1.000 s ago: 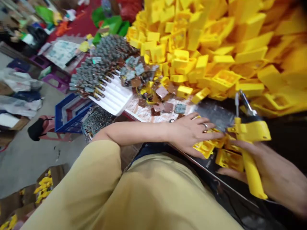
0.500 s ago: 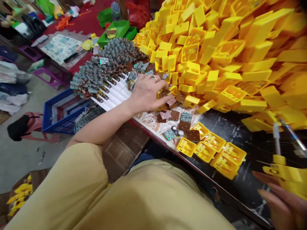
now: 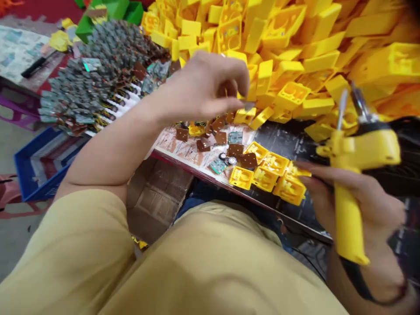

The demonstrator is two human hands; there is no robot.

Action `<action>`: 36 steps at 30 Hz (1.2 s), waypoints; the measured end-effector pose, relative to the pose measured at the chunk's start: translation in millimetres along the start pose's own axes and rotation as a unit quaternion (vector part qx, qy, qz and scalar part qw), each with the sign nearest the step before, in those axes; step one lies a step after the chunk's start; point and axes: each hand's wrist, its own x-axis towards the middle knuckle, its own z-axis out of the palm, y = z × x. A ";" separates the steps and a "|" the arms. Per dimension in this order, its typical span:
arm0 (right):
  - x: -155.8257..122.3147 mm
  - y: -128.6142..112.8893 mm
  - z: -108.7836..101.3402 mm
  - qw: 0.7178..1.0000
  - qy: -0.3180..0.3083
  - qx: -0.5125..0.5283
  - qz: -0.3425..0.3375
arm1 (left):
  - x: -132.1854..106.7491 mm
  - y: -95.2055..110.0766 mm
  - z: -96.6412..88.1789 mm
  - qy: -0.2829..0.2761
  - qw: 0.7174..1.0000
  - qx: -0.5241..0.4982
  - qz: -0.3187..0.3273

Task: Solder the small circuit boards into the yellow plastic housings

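My left hand (image 3: 210,85) is raised above the table with its fingers pinched on a small flat piece, blurred by motion. Below it lie loose brown circuit boards (image 3: 216,140) on a printed sheet. My right hand (image 3: 357,205) grips a yellow gun-shaped tool (image 3: 354,175) with a metal tip pointing up. Several open yellow plastic housings (image 3: 267,168) sit in a row near the table's front edge, just left of my right hand.
A large heap of yellow plastic housings (image 3: 295,52) fills the back and right. A pile of grey boards with wires (image 3: 95,83) lies on a white tray at left. A blue crate (image 3: 33,162) stands on the floor. Green bins (image 3: 111,11) are behind.
My left hand has lifted from the loose brown boards with a small piece pinched. My right hand has brought the yellow tool up and left toward the row of housings.
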 end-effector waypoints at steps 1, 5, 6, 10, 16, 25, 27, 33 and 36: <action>7.3 -3.1 8.5 0.999 0.021 0.019 -0.035 | 6.5 7.5 13.7 -0.051 0.999 0.007 0.011; 27.4 -13.4 40.7 0.999 0.009 0.040 -0.036 | 17.9 20.6 63.7 -0.158 0.986 -0.024 0.042; 28.8 -14.7 46.1 0.999 0.019 0.026 -0.030 | 15.0 19.5 71.1 -0.140 0.988 -0.044 0.039; 23.8 -13.8 56.1 0.993 0.103 0.051 0.042 | -14.9 6.8 85.5 0.072 0.993 -0.088 -0.028; 14.7 -15.0 63.2 0.974 0.148 0.131 0.111 | -51.0 7.7 115.4 0.108 0.984 0.142 0.002; 20.8 -20.7 64.3 0.964 0.170 0.162 0.124 | -43.4 6.4 138.0 0.213 0.914 0.282 0.201; 22.7 -23.1 64.7 0.964 0.167 0.169 0.117 | -39.8 2.5 137.3 0.227 0.893 0.284 0.266; 21.2 -25.4 66.8 0.971 0.169 0.144 0.090 | -33.4 8.1 131.4 0.232 0.960 0.037 0.152; 17.8 -24.0 71.3 0.972 0.160 0.145 0.090 | -27.8 13.4 137.6 0.192 0.973 -0.126 -0.008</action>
